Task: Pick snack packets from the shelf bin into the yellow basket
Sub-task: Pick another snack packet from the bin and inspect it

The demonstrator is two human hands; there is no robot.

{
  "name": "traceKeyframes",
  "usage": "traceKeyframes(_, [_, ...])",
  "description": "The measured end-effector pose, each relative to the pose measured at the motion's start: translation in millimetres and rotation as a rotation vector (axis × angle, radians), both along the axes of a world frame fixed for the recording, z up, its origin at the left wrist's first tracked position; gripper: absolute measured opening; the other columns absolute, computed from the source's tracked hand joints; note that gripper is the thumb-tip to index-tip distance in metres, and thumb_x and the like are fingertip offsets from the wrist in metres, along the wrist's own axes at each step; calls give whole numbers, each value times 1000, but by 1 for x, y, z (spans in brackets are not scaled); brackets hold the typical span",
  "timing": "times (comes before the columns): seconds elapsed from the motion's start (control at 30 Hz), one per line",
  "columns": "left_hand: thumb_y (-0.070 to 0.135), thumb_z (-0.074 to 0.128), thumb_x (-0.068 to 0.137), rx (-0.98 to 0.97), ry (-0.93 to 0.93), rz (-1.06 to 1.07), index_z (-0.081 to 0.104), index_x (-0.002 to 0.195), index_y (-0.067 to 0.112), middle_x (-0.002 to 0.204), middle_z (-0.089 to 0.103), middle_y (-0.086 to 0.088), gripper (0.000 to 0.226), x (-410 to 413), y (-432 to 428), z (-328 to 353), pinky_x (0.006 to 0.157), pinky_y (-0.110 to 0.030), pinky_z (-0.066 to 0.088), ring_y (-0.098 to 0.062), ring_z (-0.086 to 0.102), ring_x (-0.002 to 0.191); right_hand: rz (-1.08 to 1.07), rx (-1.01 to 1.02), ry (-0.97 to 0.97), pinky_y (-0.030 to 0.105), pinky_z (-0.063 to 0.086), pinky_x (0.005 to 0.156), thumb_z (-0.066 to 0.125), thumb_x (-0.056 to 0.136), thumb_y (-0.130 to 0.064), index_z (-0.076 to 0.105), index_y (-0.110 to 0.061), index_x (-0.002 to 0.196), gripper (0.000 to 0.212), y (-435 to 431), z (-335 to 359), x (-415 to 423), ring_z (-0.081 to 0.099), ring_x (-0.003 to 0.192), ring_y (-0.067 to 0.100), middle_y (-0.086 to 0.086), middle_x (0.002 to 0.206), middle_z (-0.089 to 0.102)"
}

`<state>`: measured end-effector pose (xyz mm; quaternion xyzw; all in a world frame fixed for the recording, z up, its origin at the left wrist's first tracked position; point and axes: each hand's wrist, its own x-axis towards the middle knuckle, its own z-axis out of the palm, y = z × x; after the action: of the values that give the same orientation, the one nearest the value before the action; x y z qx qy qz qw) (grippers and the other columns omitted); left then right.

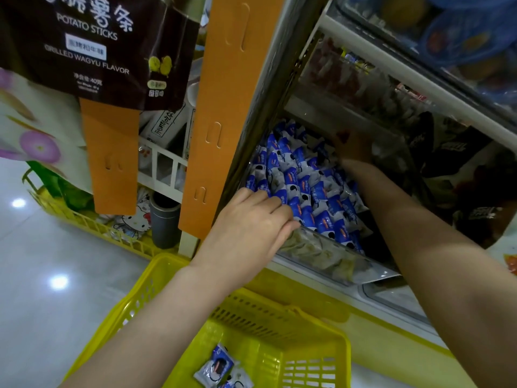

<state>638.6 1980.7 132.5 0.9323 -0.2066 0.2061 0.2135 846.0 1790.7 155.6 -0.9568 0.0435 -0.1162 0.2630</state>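
Observation:
A clear shelf bin (316, 254) holds several blue-and-white snack packets (305, 186). My left hand (251, 222) rests at the bin's near left corner, fingers lying on the packets there; whether it grips one is unclear. My right hand (354, 148) reaches deep into the back of the bin, dark and blurred, its fingers partly hidden among packets. Below, the yellow basket (279, 326) sits on the floor with a few blue-and-white packets (219, 366) in its bottom.
An orange cardboard upright (223, 107) stands left of the bin. A dark potato-sticks bag (92, 46) hangs at top left. Another yellow basket (84, 219) with goods sits on the shiny floor at left. More shelves with snacks rise at the right.

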Motion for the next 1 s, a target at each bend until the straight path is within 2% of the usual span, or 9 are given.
traceKeyframes(0.13, [35,30,93,-5,0,-1,65,84,19,76,64,5,40,0,0,0,73,-30,39,-15,55,74,40,-77,219,30,41,78,49,94,-29,58,-6,110,30,0,-6,4,56,89,20,15,112,61])
traceKeyframes(0.27, [34,29,93,-5,13,-7,66,84,18,76,64,5,41,-1,0,2,72,-30,39,-16,56,74,27,-124,241,31,43,82,52,93,-24,59,-7,114,28,6,-4,9,57,103,25,15,117,60])
traceKeyframes(0.43, [34,30,93,-9,20,-25,66,83,18,76,65,4,41,-1,1,2,72,-30,40,-16,57,74,-82,-41,-4,36,45,94,48,95,-24,57,-11,116,26,10,1,0,57,109,24,11,119,60])
traceKeyframes(0.57, [35,32,94,-12,43,-37,66,88,17,83,66,4,39,-2,1,3,77,-28,33,-17,57,79,-1,231,-199,30,53,83,48,95,-23,54,-11,109,19,15,23,-36,66,88,12,2,101,64])
traceKeyframes(0.63, [33,36,95,-149,75,-41,63,100,17,96,64,5,33,-4,-1,4,82,-22,27,-13,54,91,130,285,-290,5,47,66,49,95,-18,53,-9,106,15,21,32,-68,60,69,-13,-12,82,57])
traceKeyframes(0.67, [31,38,96,-278,107,-40,60,108,17,102,59,9,29,-7,-2,5,85,-16,26,-6,49,97,168,284,-310,0,41,60,49,95,-18,54,-10,102,12,23,35,-85,55,65,-21,-17,78,54])
traceKeyframes(0.8, [22,44,96,-726,128,31,49,119,18,110,47,12,24,-21,-10,17,84,0,31,7,45,99,286,431,-334,5,41,61,55,92,-20,51,-27,83,13,32,44,-154,54,66,-11,-14,76,56])
traceKeyframes(0.9, [30,50,93,-927,241,1,46,115,22,111,54,10,24,-33,-15,24,79,-9,42,3,52,97,405,502,-278,15,44,63,56,91,-19,51,-28,83,13,31,42,-199,55,67,-1,-13,74,57])
traceKeyframes(1.0, [30,51,92,-1068,423,-61,54,107,13,98,63,-5,24,-44,-21,25,77,-26,46,-12,59,88,446,614,-131,16,43,66,57,90,-18,53,-28,87,11,30,27,-228,54,70,-1,-12,78,58])
